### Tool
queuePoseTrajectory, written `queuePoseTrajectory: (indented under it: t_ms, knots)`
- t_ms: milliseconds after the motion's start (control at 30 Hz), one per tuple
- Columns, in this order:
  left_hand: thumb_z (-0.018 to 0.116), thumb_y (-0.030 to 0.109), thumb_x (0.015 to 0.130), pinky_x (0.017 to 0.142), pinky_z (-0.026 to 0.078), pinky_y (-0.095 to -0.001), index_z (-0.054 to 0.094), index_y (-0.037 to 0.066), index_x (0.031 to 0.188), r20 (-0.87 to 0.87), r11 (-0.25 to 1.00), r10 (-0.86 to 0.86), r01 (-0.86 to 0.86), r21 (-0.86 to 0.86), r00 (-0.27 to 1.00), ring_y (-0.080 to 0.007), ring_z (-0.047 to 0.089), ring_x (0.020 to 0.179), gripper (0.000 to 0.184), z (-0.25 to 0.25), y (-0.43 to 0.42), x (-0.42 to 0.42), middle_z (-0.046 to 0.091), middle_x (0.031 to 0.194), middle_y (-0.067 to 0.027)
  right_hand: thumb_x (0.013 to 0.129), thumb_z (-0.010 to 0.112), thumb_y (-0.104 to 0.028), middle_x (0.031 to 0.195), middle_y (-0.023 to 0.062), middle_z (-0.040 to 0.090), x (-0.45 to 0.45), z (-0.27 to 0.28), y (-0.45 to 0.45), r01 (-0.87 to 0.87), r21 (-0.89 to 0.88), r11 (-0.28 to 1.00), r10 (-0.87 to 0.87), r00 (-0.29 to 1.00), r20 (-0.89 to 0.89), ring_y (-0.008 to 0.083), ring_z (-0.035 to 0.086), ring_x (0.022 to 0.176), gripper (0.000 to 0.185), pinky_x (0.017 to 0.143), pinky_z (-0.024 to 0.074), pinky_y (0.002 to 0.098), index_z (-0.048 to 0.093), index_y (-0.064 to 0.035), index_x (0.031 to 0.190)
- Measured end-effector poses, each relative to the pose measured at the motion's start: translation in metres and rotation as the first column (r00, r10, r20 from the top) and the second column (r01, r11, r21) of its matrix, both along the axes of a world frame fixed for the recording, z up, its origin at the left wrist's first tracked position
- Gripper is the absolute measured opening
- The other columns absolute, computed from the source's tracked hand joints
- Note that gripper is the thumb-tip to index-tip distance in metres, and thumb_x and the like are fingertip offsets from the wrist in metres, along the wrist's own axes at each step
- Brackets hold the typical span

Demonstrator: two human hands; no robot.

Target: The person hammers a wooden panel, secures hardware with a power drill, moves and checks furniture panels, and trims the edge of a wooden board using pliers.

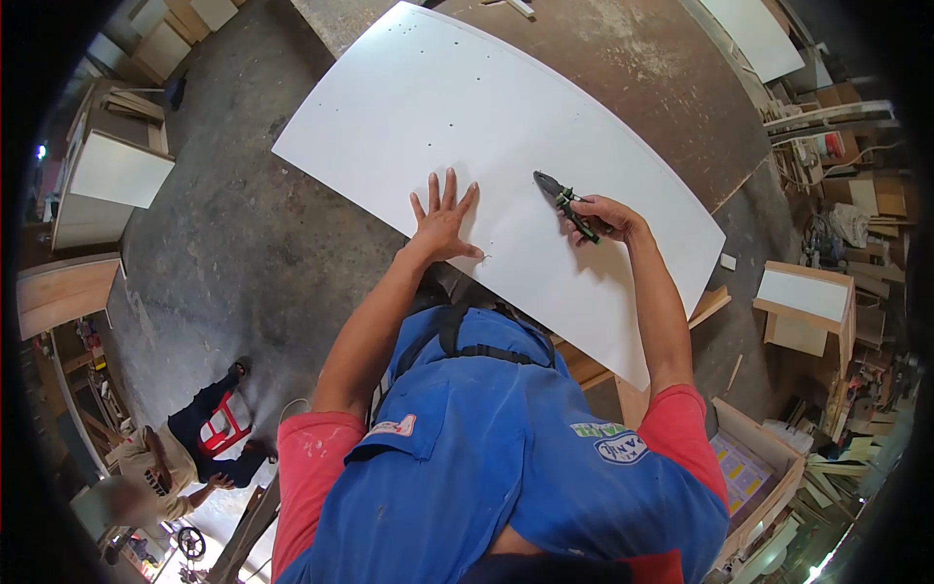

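Observation:
A large white panel (pixel 355 131) with several small dark holes or marks lies in front of me. My left hand (pixel 446 226) rests on it near its close edge, fingers spread and holding nothing. Beside that thumb is a small thin bent piece (pixel 488 257), perhaps a nail or staple. In my right hand (pixel 605 218) are dark pliers with green parts (pixel 555 190), gripped by the handles. Their jaws point up and left, at or just above the panel's surface; whether they pinch anything is too small to tell.
Beyond the panel stretches a worn brown board (pixel 632 58). Wood strips (pixel 709 306) poke out under its near right side. An open box-like cabinet (pixel 778 467) stands at right. Another person (pixel 165 457) sits at lower left by a red stool (pixel 226 428).

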State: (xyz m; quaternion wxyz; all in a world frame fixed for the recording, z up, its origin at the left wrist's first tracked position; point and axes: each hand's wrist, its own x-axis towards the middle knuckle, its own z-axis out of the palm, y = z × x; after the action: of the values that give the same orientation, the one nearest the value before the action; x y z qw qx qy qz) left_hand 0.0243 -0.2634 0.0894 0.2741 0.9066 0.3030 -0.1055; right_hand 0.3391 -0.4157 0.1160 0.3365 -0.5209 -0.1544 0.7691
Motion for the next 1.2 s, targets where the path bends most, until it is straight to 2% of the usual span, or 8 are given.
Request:
queuePoseTrajectory:
  t_ms: [200, 333, 400, 533, 867, 1000, 1100, 1200]
  knots:
    - [0.089, 0.05, 0.051, 0.108, -0.006, -0.0729, 0.013, 0.024, 0.158, -0.002, 1.0, 0.001, -0.001, -0.008, 1.0, -0.0417, -0.021, 0.146, 0.134, 0.001, 0.0, 0.0, -0.015, 0.161, -0.0182, 0.087, 0.067, -0.017, 0.076, 0.0024, 0.062, -0.012, 0.015, 0.007, -0.158, 0.004, 0.987, 0.148, 0.934, 0.326, 0.0123, 0.059, 0.061, 0.02, 0.05, 0.0485, 0.0269, 0.062, -0.0033, 0.101]
    - [0.089, 0.049, 0.051, 0.108, -0.007, -0.0721, 0.012, 0.025, 0.158, -0.013, 1.0, 0.007, -0.007, -0.017, 1.0, -0.0411, -0.022, 0.146, 0.134, 0.003, 0.0, 0.0, -0.016, 0.161, -0.017, 0.082, 0.062, -0.012, 0.072, 0.0108, 0.065, -0.033, 0.018, 0.004, -0.347, -0.026, 0.938, 0.254, 0.632, 0.732, 0.02, 0.064, 0.062, 0.018, 0.052, 0.0503, 0.034, 0.062, -0.0013, 0.096]
    - [0.089, 0.05, 0.051, 0.108, -0.007, -0.0719, 0.011, 0.025, 0.158, -0.014, 1.0, 0.004, -0.004, -0.019, 1.0, -0.0409, -0.023, 0.146, 0.134, 0.0, 0.0, -0.001, -0.017, 0.161, -0.0165, 0.081, 0.059, -0.008, 0.079, 0.0231, 0.067, -0.045, 0.009, 0.0, -0.503, 0.032, 0.864, 0.056, 0.16, 0.986, 0.0363, 0.067, 0.071, 0.022, 0.062, 0.0533, 0.0454, 0.06, 0.0018, 0.101]
    - [0.089, 0.049, 0.049, 0.108, -0.006, -0.0721, 0.013, 0.024, 0.157, 0.007, 1.0, 0.007, -0.007, -0.007, 1.0, -0.0414, -0.02, 0.146, 0.135, -0.002, 0.0, -0.001, -0.014, 0.162, -0.0174, 0.08, 0.061, -0.007, 0.083, 0.0303, 0.065, -0.071, 0.012, -0.004, -0.398, -0.112, 0.91, 0.134, 0.027, 0.991, 0.0457, 0.065, 0.081, 0.025, 0.073, 0.0526, 0.0528, 0.053, 0.0038, 0.102]
    - [0.09, 0.051, 0.048, 0.108, -0.004, -0.0733, 0.014, 0.024, 0.157, 0.059, 1.0, 0.016, -0.017, 0.014, 0.998, -0.0435, -0.017, 0.147, 0.135, -0.004, -0.002, -0.001, -0.011, 0.162, -0.018, 0.084, 0.061, -0.007, 0.091, 0.0171, 0.063, -0.101, -0.028, -0.016, -0.364, -0.294, 0.884, -0.028, -0.668, 0.744, 0.0279, 0.068, 0.075, 0.023, 0.057, 0.0586, 0.0366, 0.055, 0.0019, 0.104]
    - [0.089, 0.053, 0.049, 0.108, -0.004, -0.0734, 0.013, 0.025, 0.157, 0.043, 0.999, -0.006, 0.004, 0.039, 0.999, -0.0442, -0.017, 0.146, 0.135, -0.008, 0.0, 0.0, -0.011, 0.162, -0.0186, 0.083, 0.06, -0.006, 0.087, 0.0153, 0.063, -0.076, -0.023, -0.014, -0.422, -0.171, 0.89, -0.067, -0.493, 0.868, 0.0239, 0.069, 0.076, 0.022, 0.055, 0.0572, 0.0346, 0.057, 0.0013, 0.104]
    - [0.088, 0.053, 0.05, 0.107, -0.004, -0.0735, 0.012, 0.025, 0.158, 0.019, 1.0, 0.008, -0.009, 0.025, 1.0, -0.0445, -0.017, 0.146, 0.135, -0.008, -0.002, 0.0, -0.011, 0.162, -0.0192, 0.086, 0.062, -0.011, 0.078, 0.0093, 0.063, -0.059, 0.035, -0.005, -0.24, -0.029, 0.97, 0.162, 0.556, 0.815, 0.0138, 0.064, 0.068, 0.014, 0.054, 0.053, 0.0323, 0.056, 0.0, 0.093]
    - [0.088, 0.053, 0.05, 0.107, -0.004, -0.0737, 0.012, 0.025, 0.158, 0.042, 1.0, 0.008, -0.009, 0.025, 0.999, -0.0448, -0.017, 0.146, 0.135, -0.007, 0.001, 0.0, -0.011, 0.162, -0.0195, 0.091, 0.063, -0.016, 0.082, 0.0074, 0.064, -0.055, 0.005, -0.017, 0.082, 0.19, 0.978, -0.134, 0.951, 0.278, 0.0139, 0.062, 0.067, 0.016, 0.053, 0.0528, 0.0319, 0.057, -0.0016, 0.094]
